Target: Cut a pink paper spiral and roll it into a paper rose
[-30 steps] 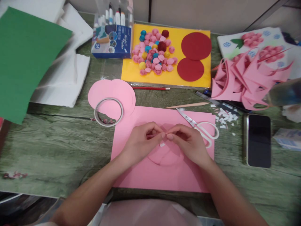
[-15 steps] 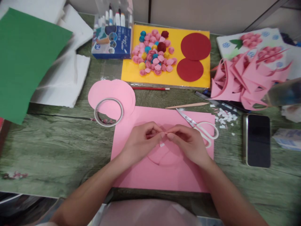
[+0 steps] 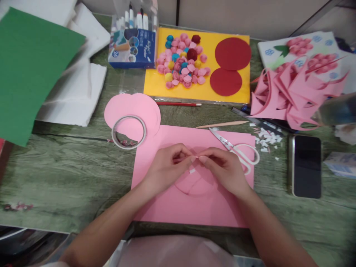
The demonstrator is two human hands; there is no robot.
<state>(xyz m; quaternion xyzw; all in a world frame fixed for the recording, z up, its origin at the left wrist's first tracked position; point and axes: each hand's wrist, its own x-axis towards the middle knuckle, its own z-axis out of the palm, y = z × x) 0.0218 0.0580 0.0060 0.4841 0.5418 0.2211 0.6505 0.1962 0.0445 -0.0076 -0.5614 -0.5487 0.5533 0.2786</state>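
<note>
My left hand (image 3: pixel 169 165) and my right hand (image 3: pixel 224 167) meet fingertip to fingertip over a pink sheet (image 3: pixel 167 207). Both pinch a strip of pink paper (image 3: pixel 197 157), mostly hidden by the fingers. Below them a pink paper spiral (image 3: pixel 194 187) curves over the sheet, hard to tell apart from it. A small white piece (image 3: pixel 192 171) shows just under the fingertips. White-handled scissors (image 3: pixel 235 148) lie beside my right hand, blades pointing to the upper left. A wooden stick (image 3: pixel 222 124) rests beyond the sheet.
A tape roll (image 3: pixel 144 135) lies on pink paper circles (image 3: pixel 133 105). Small paper roses (image 3: pixel 180 63) and two dark red circles (image 3: pixel 233 53) sit on a yellow pack (image 3: pixel 155 87). Pink scraps (image 3: pixel 294 94), white bits (image 3: pixel 268 139) and a phone (image 3: pixel 307 166) are right; a marker box (image 3: pixel 132 48) is back left.
My hands keep the same pinch, almost unmoved. The view has shifted very slightly; nothing on the table has been taken or put down.
</note>
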